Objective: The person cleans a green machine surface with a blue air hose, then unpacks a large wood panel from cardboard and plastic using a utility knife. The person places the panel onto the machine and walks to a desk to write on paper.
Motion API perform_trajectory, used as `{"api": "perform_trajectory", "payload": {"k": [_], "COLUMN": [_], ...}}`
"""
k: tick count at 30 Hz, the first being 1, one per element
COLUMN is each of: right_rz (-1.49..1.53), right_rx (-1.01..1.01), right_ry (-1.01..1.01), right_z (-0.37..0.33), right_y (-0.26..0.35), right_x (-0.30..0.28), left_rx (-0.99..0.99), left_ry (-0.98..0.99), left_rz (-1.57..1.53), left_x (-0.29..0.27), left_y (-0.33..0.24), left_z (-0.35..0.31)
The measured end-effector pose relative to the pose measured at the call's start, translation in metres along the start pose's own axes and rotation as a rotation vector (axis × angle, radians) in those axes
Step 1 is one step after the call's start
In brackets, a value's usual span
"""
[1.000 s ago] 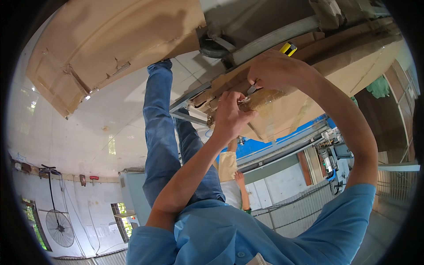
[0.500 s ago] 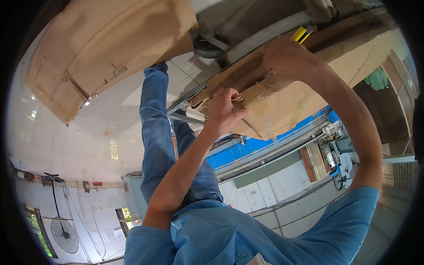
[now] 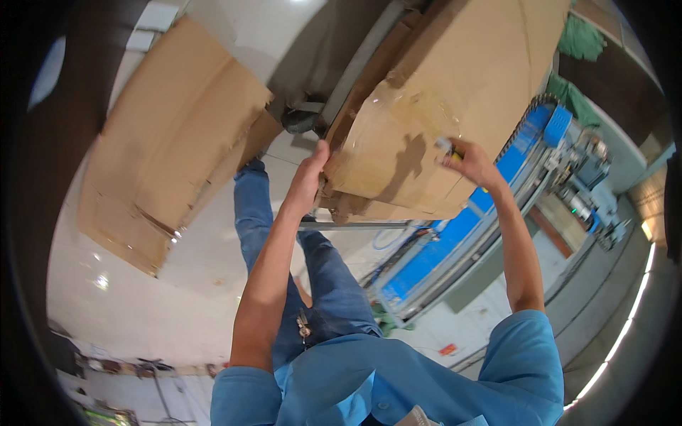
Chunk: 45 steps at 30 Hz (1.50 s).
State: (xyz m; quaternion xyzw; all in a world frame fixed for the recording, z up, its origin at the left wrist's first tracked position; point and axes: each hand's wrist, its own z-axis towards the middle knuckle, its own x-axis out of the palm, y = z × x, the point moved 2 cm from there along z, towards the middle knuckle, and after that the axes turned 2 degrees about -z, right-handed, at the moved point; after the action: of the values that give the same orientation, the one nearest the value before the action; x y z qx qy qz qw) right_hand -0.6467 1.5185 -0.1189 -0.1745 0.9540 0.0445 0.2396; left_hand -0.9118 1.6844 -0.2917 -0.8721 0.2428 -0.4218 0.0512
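A large brown cardboard piece, folded and with clear tape on its top, lies on a metal frame in front of me. My left hand is at its near left edge, thumb side up against the cardboard; some of its fingers are hidden. Over the right part of the cardboard, my right hand is closed round a small yellow-and-black tool with a pale end. The kind of tool is not clear. Its shadow and the hand's fall on the cardboard, and the hand looks raised off it.
Another cardboard sheet lies on the pale floor at the left. A blue machine rail with machinery runs along the right. Below the cardboard is a metal bar near my legs. Green cloth hangs at the far right.
My right hand, with the yellow-and-black tool, has come back from the far edge to above the near cardboard surface. My left hand has shifted left along the edge. The view has turned.
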Motion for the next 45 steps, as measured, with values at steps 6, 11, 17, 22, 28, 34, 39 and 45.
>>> {"api": "perform_trajectory", "payload": {"k": [6, 11, 17, 22, 28, 34, 39, 45], "right_rz": [0.379, 0.265, 0.323, 0.325, 0.127, 0.309, 0.531, 1.183], "right_rx": [-0.003, -0.121, -0.072, -0.131, -0.072, 0.065, 0.016, 0.184], "right_ry": [-0.404, -0.618, -0.529, -0.287, -0.41, -0.548, -0.908, -1.223], "right_z": [-0.09, -0.052, -0.014, -0.047, -0.174, -0.2, -0.197, -0.261], "right_y": [-0.023, -0.077, -0.141, -0.161, -0.157, -0.117, -0.128, -0.138], "right_x": [0.052, 0.079, 0.112, 0.116, 0.197, 0.314, 0.299, 0.306], "left_rx": [-0.031, 0.017, -0.227, -0.23, -0.12, -0.335, -0.367, -0.387], "left_ry": [-0.015, 0.217, 0.123, 0.096, 0.553, 0.779, 0.402, 0.619], "left_rz": [0.473, 0.157, 0.875, 1.211, 1.714, 2.11, 1.778, 1.629], "left_x": [-0.026, -0.013, 0.015, 0.022, 0.057, 0.104, 0.155, 0.248], "left_y": [-0.009, -0.04, -0.07, -0.085, -0.104, -0.079, -0.031, 0.083], "left_z": [-0.026, -0.014, -0.033, -0.079, -0.069, -0.056, -0.021, 0.044]}}
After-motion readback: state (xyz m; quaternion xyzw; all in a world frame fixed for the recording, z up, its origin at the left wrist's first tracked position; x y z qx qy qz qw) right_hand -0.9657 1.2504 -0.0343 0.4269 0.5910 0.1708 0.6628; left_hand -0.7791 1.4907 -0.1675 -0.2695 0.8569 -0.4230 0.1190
